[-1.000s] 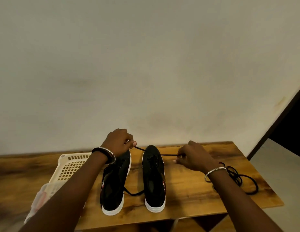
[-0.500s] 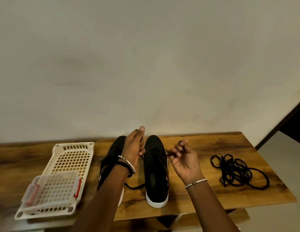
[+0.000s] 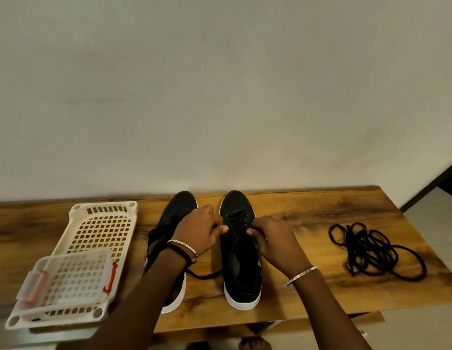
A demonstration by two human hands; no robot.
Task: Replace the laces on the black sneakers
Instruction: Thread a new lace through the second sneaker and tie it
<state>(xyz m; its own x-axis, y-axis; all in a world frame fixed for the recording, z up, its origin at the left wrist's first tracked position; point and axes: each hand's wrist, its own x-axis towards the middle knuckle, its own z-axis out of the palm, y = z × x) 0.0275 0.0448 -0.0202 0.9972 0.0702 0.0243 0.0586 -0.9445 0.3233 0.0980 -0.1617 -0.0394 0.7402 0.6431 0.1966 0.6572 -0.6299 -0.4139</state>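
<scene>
Both grips were pinched on the lace of the right sneaker at mid-bench, left hand and right hand each taking a side, while the left sneaker seemed unlaced and a heap of laces lay right, so most lacing likely remained.

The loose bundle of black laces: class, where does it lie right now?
In the head view, the bundle of black laces lies on the right part of the wooden table, right of the right-hand sneaker and the right hand, touching neither.
</scene>
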